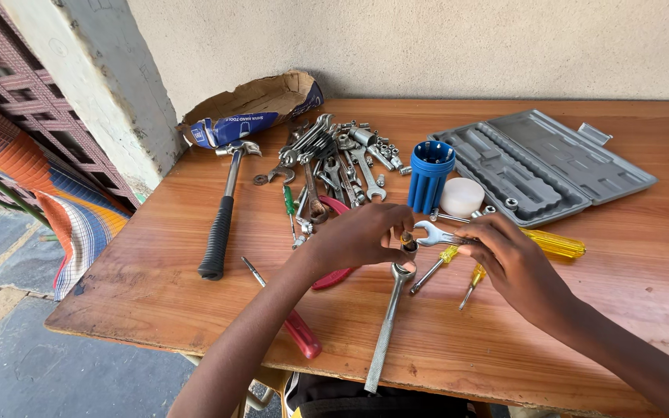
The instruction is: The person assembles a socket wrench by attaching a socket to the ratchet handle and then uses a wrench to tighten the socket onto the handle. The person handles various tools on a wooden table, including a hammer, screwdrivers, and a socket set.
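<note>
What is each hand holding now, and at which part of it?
The left hand pinches a small dark bit by its upper end. The right hand holds a silver open-ended spanner by its shaft.

Makeshift outdoor workshop, wooden table [156, 255] strewn with wrenches [327, 166], hammer [223, 213], grey tool case [551, 162], plastered wall [427, 39]

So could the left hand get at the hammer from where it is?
Probably yes: the hammer lies in the open left of the left hand, nothing on it, though that hand pinches a small bit.
</note>
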